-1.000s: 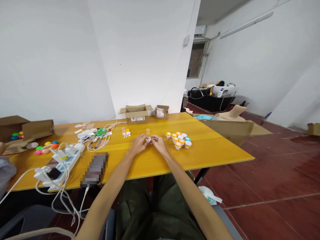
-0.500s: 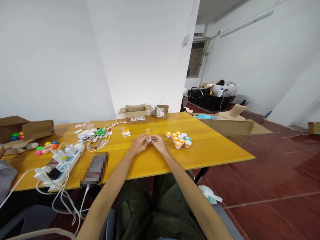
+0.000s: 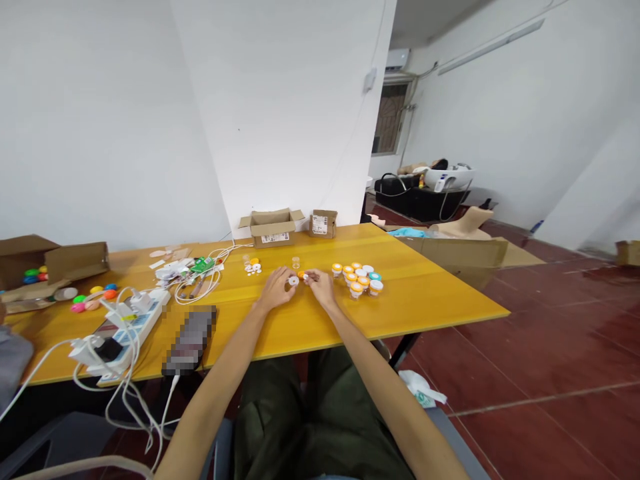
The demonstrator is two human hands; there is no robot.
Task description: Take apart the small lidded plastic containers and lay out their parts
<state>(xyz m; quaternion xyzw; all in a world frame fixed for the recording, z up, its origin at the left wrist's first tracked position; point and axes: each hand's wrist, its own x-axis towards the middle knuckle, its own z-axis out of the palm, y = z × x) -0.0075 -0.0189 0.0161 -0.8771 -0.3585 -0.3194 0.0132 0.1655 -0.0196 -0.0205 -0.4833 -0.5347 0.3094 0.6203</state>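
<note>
Both my hands rest on the yellow table (image 3: pixel 430 303) near its middle. My left hand (image 3: pixel 276 288) pinches a small white round piece (image 3: pixel 293 281) between its fingertips. My right hand (image 3: pixel 320 285) is closed on a small orange cap (image 3: pixel 301 274) just beside it. The two hands are slightly apart. A cluster of small jars with orange, white and teal lids (image 3: pixel 359 277) stands right of my right hand. A tiny clear jar (image 3: pixel 296 262) stands just behind my hands.
Two open cardboard boxes (image 3: pixel 271 227) sit at the table's far edge. A power strip with white cables (image 3: pixel 120 323), a blurred phone (image 3: pixel 190 339), small white and orange parts (image 3: pixel 253 265) and coloured eggs (image 3: pixel 93 295) lie to the left. More cartons (image 3: pixel 53 257) stand at far left.
My hands, joined on one small piece before, have drawn apart: the white piece stays in the left, an orange cap shows in the right.
</note>
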